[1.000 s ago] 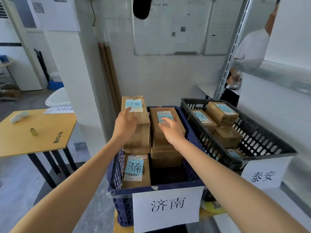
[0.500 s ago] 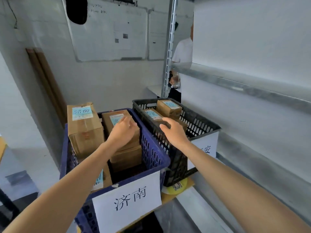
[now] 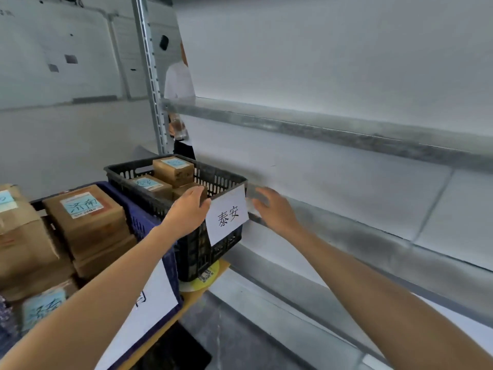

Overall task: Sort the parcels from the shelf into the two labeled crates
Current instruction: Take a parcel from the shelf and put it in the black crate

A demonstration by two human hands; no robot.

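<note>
Parcels (image 3: 173, 169) of brown cardboard with pale blue stickers lie in the black crate (image 3: 128, 166), which carries a white paper label (image 3: 228, 216) reading 泰安 on its near side. More such boxes (image 3: 85, 217), stickered 济南, are stacked in the blue crate (image 3: 144, 225) touching it on the left; that crate's own white label (image 3: 149, 311) is partly hidden by the forearm. Both crates stand on a yellow bench (image 3: 197, 295).

Left hand (image 3: 186, 209) lies over the near rim of the black crate, fingers loosely extended and holding nothing; contact with the rim cannot be confirmed. Right hand (image 3: 274, 209) hovers just right of the 泰安 label, fingers spread and empty, in front of the metal shelf edge (image 3: 346, 236). A person in a white shirt (image 3: 178, 84) stands beyond the shelf upright (image 3: 149, 76).
</note>
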